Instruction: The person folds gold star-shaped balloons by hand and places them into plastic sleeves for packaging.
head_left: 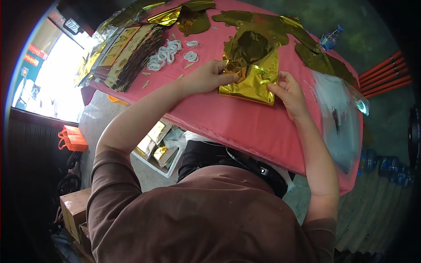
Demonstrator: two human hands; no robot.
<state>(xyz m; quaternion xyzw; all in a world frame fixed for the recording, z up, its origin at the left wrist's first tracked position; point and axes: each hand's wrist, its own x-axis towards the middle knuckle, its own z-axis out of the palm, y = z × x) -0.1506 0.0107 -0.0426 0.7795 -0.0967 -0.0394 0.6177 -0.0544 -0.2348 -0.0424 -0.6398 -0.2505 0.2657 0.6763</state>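
A shiny folded gold foil sheet (256, 87) lies in front of me on the pink-covered table (206, 118). My left hand (209, 79) grips its left edge, thumb on top and other fingers partly hidden. At the right edge, my right hand (289, 94) pinches the foil between thumb and fingers. Beyond it, more gold foil pieces (254, 22) spread toward the far edge, some touching the held one. Small bundles of white cord (164, 56) sit left of my left hand, with a few short beige pieces (146, 83) scattered near them.
Stacked printed card pieces (129, 57) stand at the table's left. Clear plastic bags (335, 118) lie along the right side, with a plastic bottle (331, 37) beyond. Under the near edge is a white bin (164, 168) with packets. Cardboard boxes (74, 206) stand on the left floor.
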